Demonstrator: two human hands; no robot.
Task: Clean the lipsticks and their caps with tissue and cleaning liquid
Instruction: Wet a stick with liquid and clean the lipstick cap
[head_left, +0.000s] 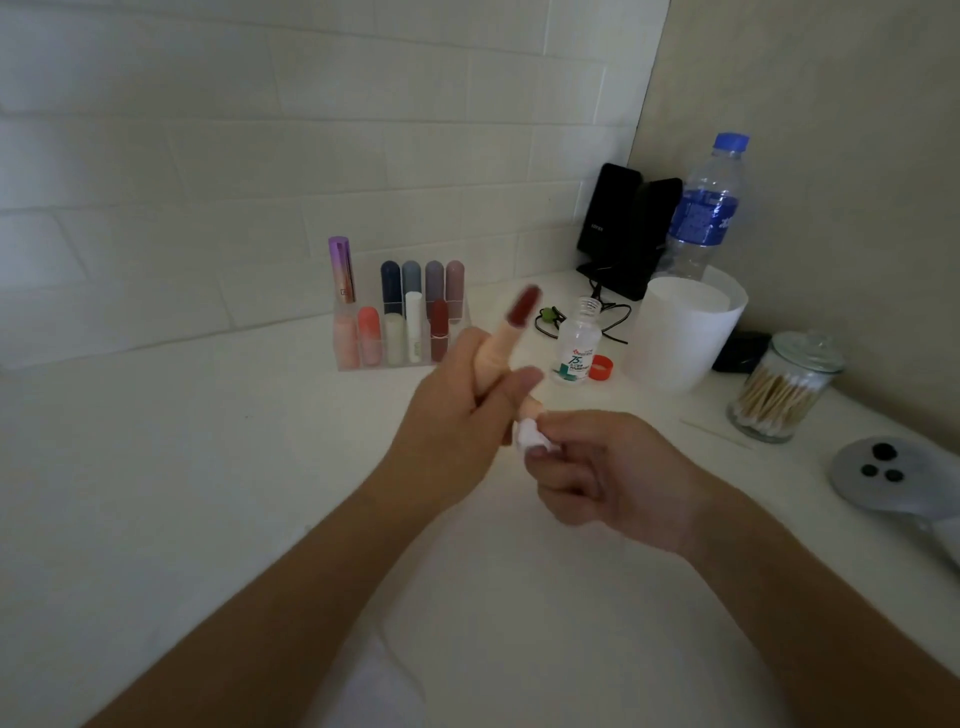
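Wiping, near alcohol bottle (577, 345): left hand (452, 415) grips lipstick (496, 353), right hand (613, 467) pinches tissue (529, 435) at its base; upward strokes likely next.

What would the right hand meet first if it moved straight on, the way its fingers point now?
Probably the lower end of the lipstick held by the left hand; the tissue in the right hand lies beside it, though depth is unclear.

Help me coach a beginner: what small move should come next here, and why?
Probably slide the tissue up the lipstick. The right hand pinches the tissue wad against its lower end only, while the left hand grips the uncapped lipstick tilted, red tip up and clear of the tissue.
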